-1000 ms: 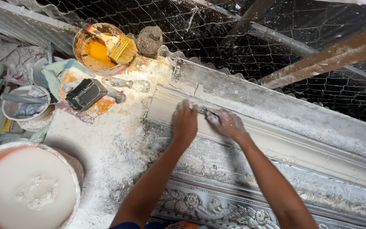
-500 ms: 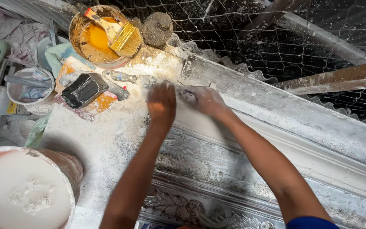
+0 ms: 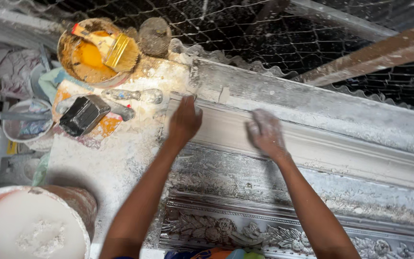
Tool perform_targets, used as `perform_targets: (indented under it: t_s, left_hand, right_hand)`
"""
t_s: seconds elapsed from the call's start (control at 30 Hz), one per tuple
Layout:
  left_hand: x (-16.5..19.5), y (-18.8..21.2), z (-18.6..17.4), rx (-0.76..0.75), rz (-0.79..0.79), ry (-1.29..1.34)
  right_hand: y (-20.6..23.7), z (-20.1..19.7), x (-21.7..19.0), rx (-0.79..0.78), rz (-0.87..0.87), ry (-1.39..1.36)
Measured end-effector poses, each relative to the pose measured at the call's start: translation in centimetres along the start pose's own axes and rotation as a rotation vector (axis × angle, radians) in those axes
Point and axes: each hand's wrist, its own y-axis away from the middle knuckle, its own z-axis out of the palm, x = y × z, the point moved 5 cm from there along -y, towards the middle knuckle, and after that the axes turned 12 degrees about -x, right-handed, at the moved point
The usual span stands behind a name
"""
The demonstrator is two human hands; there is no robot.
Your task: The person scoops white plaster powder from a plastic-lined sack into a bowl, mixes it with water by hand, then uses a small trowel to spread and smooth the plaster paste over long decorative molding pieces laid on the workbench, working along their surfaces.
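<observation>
A long white plaster moulding [image 3: 341, 148] runs from the centre to the right across a dusty bench. My left hand [image 3: 184, 120] lies on the moulding's left end, back up, with its fingertips at the end edge. My right hand [image 3: 264, 133], coated in white plaster, rests a short way to the right on the same moulding, fingers loosely spread. No tool shows in either hand. Both forearms reach up from the bottom edge.
An orange-stained bowl [image 3: 75, 64] holds a yellow brush [image 3: 116, 50] at the upper left. Below it lie a black block brush [image 3: 83, 115] and a small tub [image 3: 25, 127]. A bucket of white plaster [image 3: 29, 225] stands bottom left. An ornate leaf-pattern mould [image 3: 283, 235] lies nearest me. Wire mesh [image 3: 264, 29] and a wooden beam [image 3: 374, 52] lie behind.
My hands were close together on the moulding, seemingly with a thin tool between them. Now they are apart, the left at the moulding's end and the right moved to the right.
</observation>
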Motion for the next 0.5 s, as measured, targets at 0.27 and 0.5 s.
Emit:
perform_targets:
  t_s: [0.27, 0.5]
  left_hand:
    - [1.1, -2.8, -1.3, -0.604, 0.462, -0.933]
    - [4.9, -4.1, -4.4, -0.645, 0.825, -1.115]
  right_hand:
    - [4.4, 3.9, 13.8, 0.29, 0.429, 0.065]
    - [13.4, 2.8, 30.1, 0.353, 0.69, -0.244]
